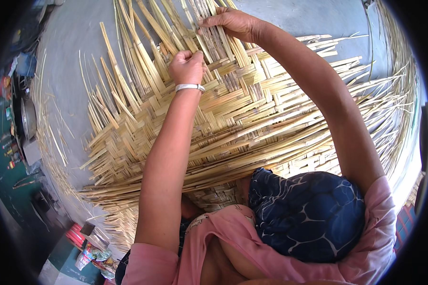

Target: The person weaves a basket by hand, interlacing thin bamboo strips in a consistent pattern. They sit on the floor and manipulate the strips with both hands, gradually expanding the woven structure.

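Note:
A half-woven mat point(214, 111) of flat, pale yellow split cane strips spreads in front of me, with loose ends fanning out along its far edge and right side. My left hand point(187, 67), with a pale bangle at the wrist, is closed at the far edge of the weave, its fingers curled down at the base of the upright strips. Farther off and to the right, my right hand point(234, 23) has its thumb and fingers around several standing cane strips point(215, 42), some with dark brown stains. My fingers partly hide what each hand grips.
A long bundle of loose canes point(252, 154) lies across the near part of the mat, by my knee in dark blue patterned cloth point(309, 213). More loose canes point(398, 90) lie along the right. Plastic packets point(92, 254) and a metal pan point(28, 118) are at the left.

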{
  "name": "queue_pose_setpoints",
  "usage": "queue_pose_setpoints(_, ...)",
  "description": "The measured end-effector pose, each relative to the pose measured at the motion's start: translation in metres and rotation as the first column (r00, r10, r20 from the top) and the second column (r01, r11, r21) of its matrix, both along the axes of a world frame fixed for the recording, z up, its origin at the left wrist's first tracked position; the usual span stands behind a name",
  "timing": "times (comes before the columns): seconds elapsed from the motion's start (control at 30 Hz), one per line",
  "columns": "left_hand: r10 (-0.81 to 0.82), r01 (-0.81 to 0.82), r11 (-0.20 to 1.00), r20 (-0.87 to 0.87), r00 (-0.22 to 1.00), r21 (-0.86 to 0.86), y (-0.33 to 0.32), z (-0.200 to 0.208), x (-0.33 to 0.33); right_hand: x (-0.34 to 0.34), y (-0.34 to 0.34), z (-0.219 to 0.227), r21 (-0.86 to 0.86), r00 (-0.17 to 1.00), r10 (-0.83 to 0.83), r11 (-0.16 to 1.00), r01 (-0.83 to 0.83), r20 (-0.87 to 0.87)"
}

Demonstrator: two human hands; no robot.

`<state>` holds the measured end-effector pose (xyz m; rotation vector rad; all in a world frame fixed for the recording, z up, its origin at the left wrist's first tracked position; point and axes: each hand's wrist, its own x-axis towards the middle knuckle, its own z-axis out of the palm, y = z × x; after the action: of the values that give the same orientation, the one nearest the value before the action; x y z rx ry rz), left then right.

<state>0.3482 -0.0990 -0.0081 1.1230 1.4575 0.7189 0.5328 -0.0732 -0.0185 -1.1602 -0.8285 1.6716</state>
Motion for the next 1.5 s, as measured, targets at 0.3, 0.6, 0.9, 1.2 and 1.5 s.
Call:
queue_pose_setpoints(0.3,-0.189,0.281,0.88,-0.261,0.947,0.382,-0.008,-0.029,-0.004,-0.002,-0.007,0.015,0.083,0.991,0.07,0.993,-0.08,0.113)
queue_pose_setpoints(0.6,-0.436,0.465,0.881,-0.232,0.87,0.089,0.023,-0.019,-0.01,-0.011,-0.03,0.028,0.038,0.921,-0.146,0.989,0.142,0.361)
queue_pose_setpoints(0.9,-0.275,0.277,0.957,-0.036,0.961,0.081,0.004,0.006,-0.006,-0.004,-0.094,-0.001,0.201,0.697,-0.53,0.842,0.501,0.482)
queue_pose_setpoints(1.2,-0.39,0.754,0.632,-0.769,0.506,0.176,-0.03,0.0,-0.033,-0.007,-0.118,-0.007,0.076,0.669,-0.439,0.864,0.498,0.599)
queue_pose_setpoints(1.5,-0.495,0.825,0.555,-0.755,0.43,0.106,-0.035,0.021,-0.03,0.013,-0.131,0.007,-0.132,0.762,-0.58,0.764,0.632,0.289)
